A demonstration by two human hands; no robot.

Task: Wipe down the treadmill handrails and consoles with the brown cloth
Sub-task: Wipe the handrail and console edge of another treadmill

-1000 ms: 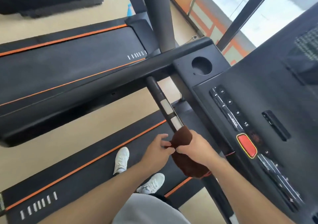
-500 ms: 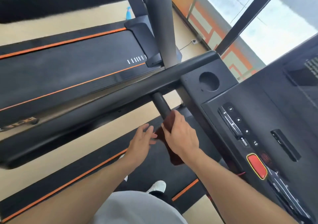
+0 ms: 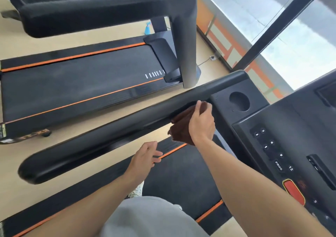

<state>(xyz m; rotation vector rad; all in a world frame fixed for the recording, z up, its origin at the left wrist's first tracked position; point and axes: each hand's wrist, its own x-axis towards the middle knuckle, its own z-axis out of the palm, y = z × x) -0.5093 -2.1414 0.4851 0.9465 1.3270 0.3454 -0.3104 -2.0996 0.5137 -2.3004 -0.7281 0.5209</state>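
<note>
Left hand [image 3: 143, 155] hangs free over the treadmill belt [image 3: 181, 178], fingers loosely spread, holding nothing. Right hand [image 3: 201, 122] is further in, fingers curled round the brown cloth [image 3: 180, 125], pressing it where the long black handrail [image 3: 109, 129] meets the console [image 3: 291, 136]; the rest of the cloth droops below the rail. Red stop button [image 3: 294, 193] near right, round cup holder [image 3: 239, 101] just beyond the hand. Neighbouring treadmill [image 3: 81, 84] far left; blue spray bottle [image 3: 147, 28] on the floor past it.
</note>
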